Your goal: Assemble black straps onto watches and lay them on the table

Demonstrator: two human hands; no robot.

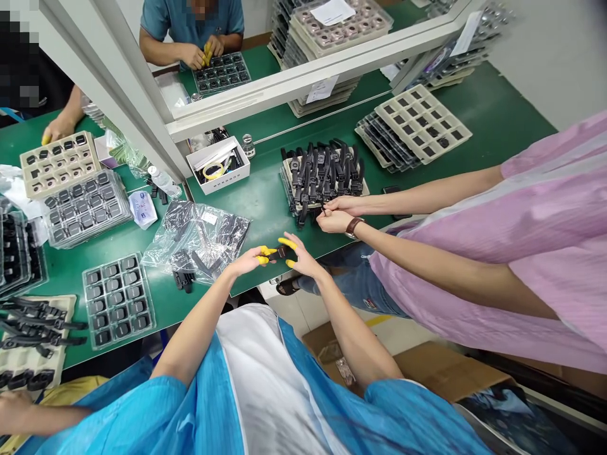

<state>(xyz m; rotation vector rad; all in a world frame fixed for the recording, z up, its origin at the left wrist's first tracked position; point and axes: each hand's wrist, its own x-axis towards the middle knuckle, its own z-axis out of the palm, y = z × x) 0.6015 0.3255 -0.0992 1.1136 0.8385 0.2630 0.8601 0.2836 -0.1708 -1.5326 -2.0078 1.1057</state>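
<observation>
My left hand (255, 260), with yellow finger covers, pinches one end of a small black watch piece (281, 253) above the table's front edge. On the other side of that piece is my right hand (303, 254), its yellow-tipped thumb and fingers spread apart. Behind my hands, a tray piled with black watches with straps (322, 174) stands on the green table (265, 218). Clear plastic bags of black straps (203, 234) lie to the left of my hands, with a few loose black straps (183, 272) in front of them.
A co-worker's hands (336, 213) are at the watch tray, just right of mine. A white box of tools (222, 180) and a small glass jar (248, 145) stand behind. Trays of black square parts (118, 300) lie left; stacked trays (422, 120) stand back right. A metal frame (284, 79) crosses the table.
</observation>
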